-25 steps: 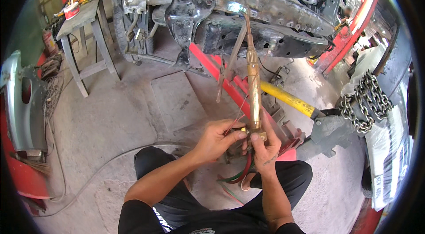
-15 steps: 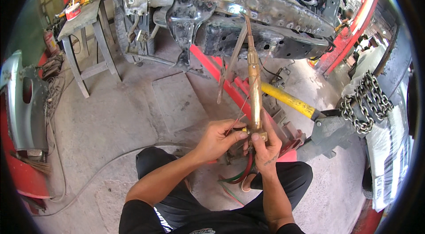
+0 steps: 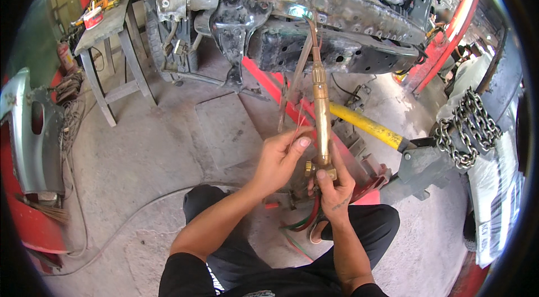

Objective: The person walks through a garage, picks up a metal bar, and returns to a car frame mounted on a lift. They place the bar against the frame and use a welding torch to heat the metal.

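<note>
My right hand (image 3: 336, 187) is closed around the lower end of a brass gas torch (image 3: 321, 114), just beside its valves. The torch stands nearly upright, its bent copper tip close to a shiny, blue-tinted patch on the bare metal car frame (image 3: 348, 8). Left of the torch, my left hand (image 3: 281, 159) is closed with a thin copper-coloured rod (image 3: 297, 126) rising from its fingers. A brass valve knob (image 3: 308, 168) shows between the hands, apart from the left fingers. Red and green hoses (image 3: 313, 215) hang below the torch.
A red stand (image 3: 266, 81) and a yellow bar (image 3: 368, 126) lie beyond the torch. Chain (image 3: 469, 128) is wrapped round a post at right. A wooden stool (image 3: 106, 30) stands at far left, above a loose grey fender (image 3: 28, 134). A hose (image 3: 132, 215) crosses the floor.
My left hand has moved off the valve knob, up and slightly left, with the thin rod still in it. My right hand and the torch have hardly moved.
</note>
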Available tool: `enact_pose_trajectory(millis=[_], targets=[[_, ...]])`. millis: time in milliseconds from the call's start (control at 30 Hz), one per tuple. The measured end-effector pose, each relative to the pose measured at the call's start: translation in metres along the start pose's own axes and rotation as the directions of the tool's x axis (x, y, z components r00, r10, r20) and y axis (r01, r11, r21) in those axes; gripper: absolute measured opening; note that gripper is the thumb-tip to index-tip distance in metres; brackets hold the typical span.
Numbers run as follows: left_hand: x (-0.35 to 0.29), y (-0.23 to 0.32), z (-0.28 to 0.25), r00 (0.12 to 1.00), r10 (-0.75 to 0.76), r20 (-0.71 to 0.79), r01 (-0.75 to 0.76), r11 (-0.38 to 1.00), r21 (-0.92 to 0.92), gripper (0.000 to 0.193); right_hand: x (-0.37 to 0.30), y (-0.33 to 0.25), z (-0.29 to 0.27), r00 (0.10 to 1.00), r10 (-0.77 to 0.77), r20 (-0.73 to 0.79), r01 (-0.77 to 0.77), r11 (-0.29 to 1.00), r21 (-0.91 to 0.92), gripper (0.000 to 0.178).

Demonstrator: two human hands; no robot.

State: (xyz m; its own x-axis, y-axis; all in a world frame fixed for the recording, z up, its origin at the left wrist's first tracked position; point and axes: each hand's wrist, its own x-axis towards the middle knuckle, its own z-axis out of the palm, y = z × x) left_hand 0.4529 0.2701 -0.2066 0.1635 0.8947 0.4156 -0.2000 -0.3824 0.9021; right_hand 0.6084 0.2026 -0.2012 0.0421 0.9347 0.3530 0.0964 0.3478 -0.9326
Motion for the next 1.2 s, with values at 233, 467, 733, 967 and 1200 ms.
enact_pose_trajectory(millis=[233, 467, 733, 967, 1200], targets=[[0.025, -0.001, 0.01, 0.999, 0.01, 0.045, 0.0, 0.977, -0.215, 0.043, -0.001, 0.009, 0.006, 0.999, -0.015, -0.049, 0.015, 1.0, -0.01, 0.057], [0.03, -0.007, 0.018, 0.999, -0.03, 0.039, 0.044, 0.917, -0.395, 0.046, -0.001, 0.017, 0.011, 0.999, -0.03, -0.028, 0.029, 0.999, -0.036, 0.058], [0.035, -0.008, 0.018, 0.994, -0.088, 0.057, 0.104, 0.911, -0.399, 0.054, 0.003, 0.018, 0.014, 1.0, -0.004, -0.029, 0.001, 0.997, -0.074, 0.061], [0.038, -0.019, 0.021, 0.999, -0.018, -0.048, -0.002, 0.918, -0.396, 0.041, 0.005, 0.066, -0.021, 0.966, -0.24, 0.099, 0.26, 0.891, -0.373, 0.083], [0.022, -0.009, 0.004, 0.999, -0.032, -0.021, 0.027, 0.984, -0.175, 0.037, -0.032, 0.217, -0.108, 0.954, 0.186, -0.237, -0.274, 0.862, -0.427, 0.031]])
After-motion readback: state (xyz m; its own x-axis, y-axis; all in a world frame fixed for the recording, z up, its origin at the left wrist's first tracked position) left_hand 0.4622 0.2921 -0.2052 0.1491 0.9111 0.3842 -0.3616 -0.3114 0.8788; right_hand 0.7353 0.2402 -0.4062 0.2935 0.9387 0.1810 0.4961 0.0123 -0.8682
